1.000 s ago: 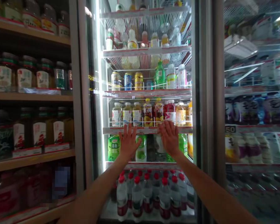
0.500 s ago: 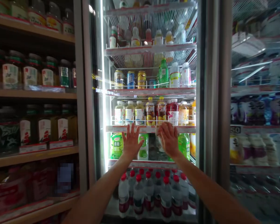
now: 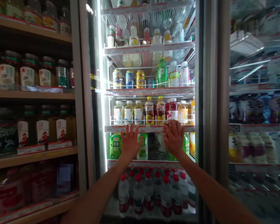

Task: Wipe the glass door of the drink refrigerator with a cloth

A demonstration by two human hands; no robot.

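My left hand (image 3: 130, 143) is raised with its fingers spread, palm toward the lit drinks fridge, in front of green-labelled bottles (image 3: 116, 146). It holds nothing and seems to lie flat on the glass door. My right hand (image 3: 174, 138) is at about the same height, further right, before the shelf edge (image 3: 144, 128). Its fingers are bent together over a pale, crumpled cloth (image 3: 166, 123), mostly hidden beneath them. A green bottle (image 3: 186, 144) shows partly behind this hand.
Red-capped bottles (image 3: 138, 193) stand low in the fridge. Higher shelves hold yellow-capped tea bottles (image 3: 149, 112), a blue can (image 3: 129, 80) and a green bottle (image 3: 162, 73). Metal door frames (image 3: 216, 93) flank the lit section. Wooden shelves (image 3: 32, 94) with jars are on the left.
My right hand has moved a little to the right with the cloth, fingers now pointing up more. My left hand has stayed nearly still. The view has shifted slightly.
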